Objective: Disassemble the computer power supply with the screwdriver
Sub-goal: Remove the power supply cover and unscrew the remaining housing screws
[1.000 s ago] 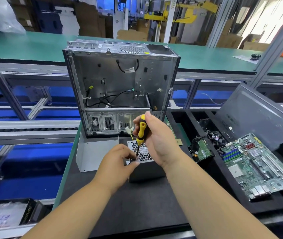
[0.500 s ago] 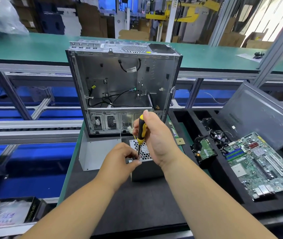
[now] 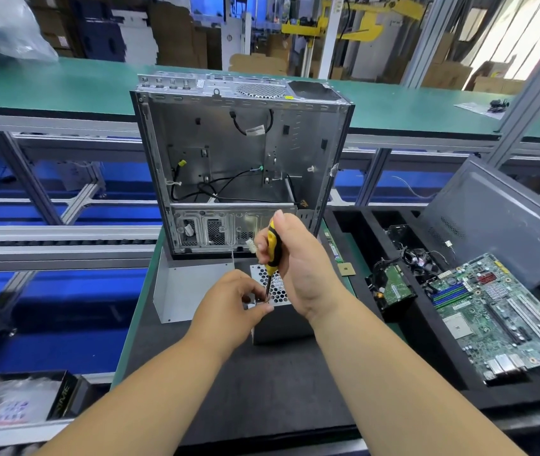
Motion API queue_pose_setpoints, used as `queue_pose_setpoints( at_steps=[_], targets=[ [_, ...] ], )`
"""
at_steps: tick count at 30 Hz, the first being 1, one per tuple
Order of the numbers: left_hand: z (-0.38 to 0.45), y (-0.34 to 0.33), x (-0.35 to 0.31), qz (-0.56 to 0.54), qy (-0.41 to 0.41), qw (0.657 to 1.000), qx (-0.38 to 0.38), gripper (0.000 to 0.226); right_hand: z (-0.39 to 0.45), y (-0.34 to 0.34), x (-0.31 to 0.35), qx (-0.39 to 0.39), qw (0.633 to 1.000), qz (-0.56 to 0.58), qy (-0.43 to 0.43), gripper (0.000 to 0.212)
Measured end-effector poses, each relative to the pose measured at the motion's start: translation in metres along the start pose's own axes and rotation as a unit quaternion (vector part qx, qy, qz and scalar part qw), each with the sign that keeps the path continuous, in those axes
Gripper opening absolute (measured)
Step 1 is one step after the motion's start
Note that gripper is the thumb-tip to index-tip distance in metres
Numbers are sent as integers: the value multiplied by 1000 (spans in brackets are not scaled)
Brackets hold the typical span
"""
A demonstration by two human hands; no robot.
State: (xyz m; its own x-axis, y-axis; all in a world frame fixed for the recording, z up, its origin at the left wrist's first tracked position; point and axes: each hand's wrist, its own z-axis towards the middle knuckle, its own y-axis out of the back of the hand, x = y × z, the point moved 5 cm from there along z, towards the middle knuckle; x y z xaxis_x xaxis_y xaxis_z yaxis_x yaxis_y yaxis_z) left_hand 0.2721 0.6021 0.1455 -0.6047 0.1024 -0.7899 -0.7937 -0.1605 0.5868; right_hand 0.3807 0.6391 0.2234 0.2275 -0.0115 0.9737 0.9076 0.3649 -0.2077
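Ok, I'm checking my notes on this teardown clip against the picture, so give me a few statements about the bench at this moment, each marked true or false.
1. The right hand grips a yellow-and-black screwdriver. True.
2. The screwdriver's tip is down on the power supply, at its honeycomb grille. True.
3. The left hand rests flat on the mat, away from the power supply. False: its fingers pinch at the spot where the screwdriver's tip meets the power supply.
4. The motherboard is mounted inside the computer case. False: it lies in the black tray to the right; the case holds only cables.
5. The case stands upright with its open side toward the camera. True.
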Motion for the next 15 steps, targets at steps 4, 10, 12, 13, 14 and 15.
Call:
queue_pose_setpoints(
  at_steps=[4,10,12,13,14,15],
  targets=[
    [-1,0,-2,5,0,1000,-8,22,0,4,2,0,1000,-1,-8,31],
    [-1,0,-1,20,0,1000,-8,23,0,5,4,-13,1000,4,-15,32],
    [-1,0,-1,22,2,1000,-7,23,-1,6,4,-25,999,-30,-18,38],
    [-1,0,-2,23,0,1000,-6,24,-1,8,4,-33,998,-53,-20,42],
    [-1,0,-2,24,-2,1000,-5,25,-2,9,4,-43,996,-73,-20,45],
    [-1,0,-3,25,-5,1000,-5,27,-2,11,5,-55,995,-87,-16,48]
  ],
)
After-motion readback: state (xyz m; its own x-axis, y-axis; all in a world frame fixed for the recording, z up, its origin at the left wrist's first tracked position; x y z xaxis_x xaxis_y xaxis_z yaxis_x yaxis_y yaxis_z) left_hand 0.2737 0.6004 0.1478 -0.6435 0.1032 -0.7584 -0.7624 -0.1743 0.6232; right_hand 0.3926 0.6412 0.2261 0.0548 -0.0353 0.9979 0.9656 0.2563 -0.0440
